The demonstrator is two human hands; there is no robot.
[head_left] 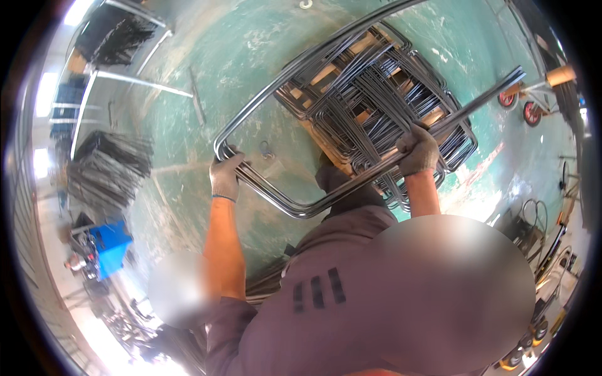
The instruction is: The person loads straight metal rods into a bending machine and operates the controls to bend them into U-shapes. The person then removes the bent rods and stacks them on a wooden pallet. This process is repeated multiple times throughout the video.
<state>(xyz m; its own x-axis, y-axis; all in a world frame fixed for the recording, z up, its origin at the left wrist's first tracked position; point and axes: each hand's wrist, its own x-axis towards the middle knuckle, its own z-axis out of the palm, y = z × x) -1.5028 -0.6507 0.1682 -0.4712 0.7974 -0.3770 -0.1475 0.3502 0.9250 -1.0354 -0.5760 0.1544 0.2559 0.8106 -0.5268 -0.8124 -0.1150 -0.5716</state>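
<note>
Hidden or unclear: the lower middle of the view was filled by the person's grey shirt and two blurred patches, so the floor directly below the arms could not be seen. The far end of the bent steel rods [351, 188] ran out of view at the top edge, and the stack of rod frames [376, 94] covered nearly all of the wooden pallet [326, 74] beneath it; only a few pale slats showed. The heaps of dark rods [106, 169] at the left rim were too distorted to count. A blue machine [110, 245] stood below them.

The thing in hand: a bundle of several thin, shiny grey steel rods bent to one shape, a long rectangle with rounded corners, lying close together as parallel lines. It was held up in the air above the green floor [251, 56], tilted, overlapping the near edge of the stack in the view.

The left hand [224, 175], in a grey glove, had its fingers clenched around the bundle at its left rounded corner. The right hand [419, 150], likewise gloved, had its fingers closed around the long straight side that pointed up to the right.
</note>
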